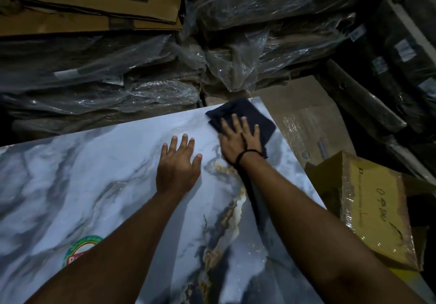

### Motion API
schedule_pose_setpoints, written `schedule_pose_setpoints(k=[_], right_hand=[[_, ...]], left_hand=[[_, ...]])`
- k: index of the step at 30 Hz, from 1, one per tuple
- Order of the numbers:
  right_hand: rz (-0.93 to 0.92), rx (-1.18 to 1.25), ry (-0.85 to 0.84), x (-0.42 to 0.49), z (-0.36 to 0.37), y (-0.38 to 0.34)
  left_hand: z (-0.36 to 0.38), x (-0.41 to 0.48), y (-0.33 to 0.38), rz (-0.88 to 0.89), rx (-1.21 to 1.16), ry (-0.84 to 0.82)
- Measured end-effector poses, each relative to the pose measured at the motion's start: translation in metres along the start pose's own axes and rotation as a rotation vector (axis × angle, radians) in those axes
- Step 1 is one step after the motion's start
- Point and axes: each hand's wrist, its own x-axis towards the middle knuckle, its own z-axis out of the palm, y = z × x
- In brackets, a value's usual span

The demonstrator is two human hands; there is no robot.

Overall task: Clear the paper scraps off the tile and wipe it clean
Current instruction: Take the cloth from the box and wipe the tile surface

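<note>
Fingers (235, 124) of the right hand (238, 145) lie straight and spread, pressing a dark folded cloth (250, 112) flat onto the far right corner of the tile (106, 174); they grip nothing. A black cord bracelet (247, 153) circles that wrist. Just beside it the left hand (178, 169) rests palm-down on the bare tile, its fingers straight, slightly apart, holding nothing. The tile is a large glossy slab with grey, dark and gold veining, running diagonally across the view, with a round green-and-red sticker (81, 249) partly hidden by the left forearm. Brown cardboard (306, 114) lies past its right edge, a yellowish film-wrapped box (372, 209) sits further right, and plastic-wrapped stacks (247, 44) rise behind.
</note>
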Motion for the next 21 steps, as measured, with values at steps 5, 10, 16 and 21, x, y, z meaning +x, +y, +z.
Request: schedule_pose_setpoints(k=[5, 10, 16, 21], right_hand=[[0.252, 0.057, -0.065, 0.048, -0.028, 0.04], [0.046, -0.049, -0.032, 0.05, -0.014, -0.016], [-0.257, -0.058, -0.088, 0.022, -0.001, -0.064], [0.088, 0.002, -0.08, 0.049, -0.019, 0.0]], left_hand=[[0.002, 0.001, -0.001, 0.01, 0.016, 0.005], [0.003, 0.001, 0.0, 0.017, 0.016, 0.006], [0.003, -0.001, -0.002, 0.026, 0.011, 0.017], [0.002, -0.001, 0.001, 0.008, 0.05, -0.029]])
